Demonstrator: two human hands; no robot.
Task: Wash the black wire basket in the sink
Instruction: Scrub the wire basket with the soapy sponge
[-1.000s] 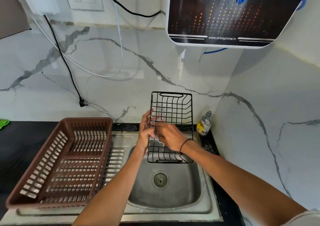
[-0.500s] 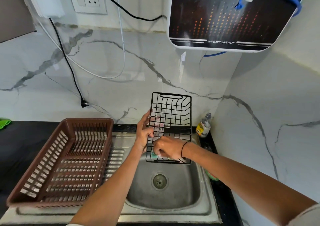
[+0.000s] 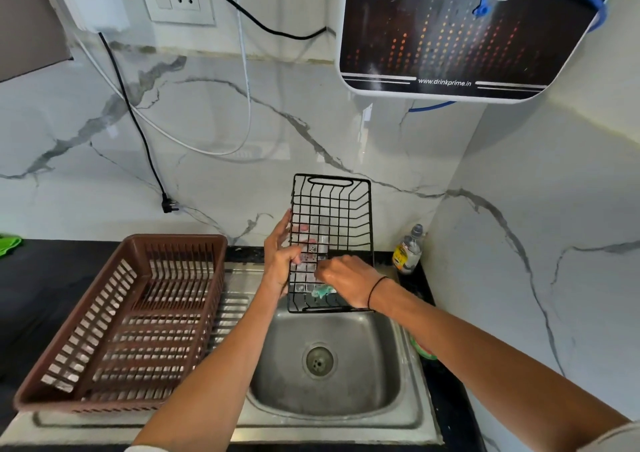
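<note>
Behind the black wire basket (image 3: 331,240) we cannot make out the tap. The right hand (image 3: 346,280) hides most of a green scrubber (image 3: 322,291). Right of the basket, the bottle's (image 3: 408,250) label is too small to read.

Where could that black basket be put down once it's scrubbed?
The sink bowl around its drain lies bare. The brown crate left of it holds nothing. The back right corner is crowded by a bottle.
</note>
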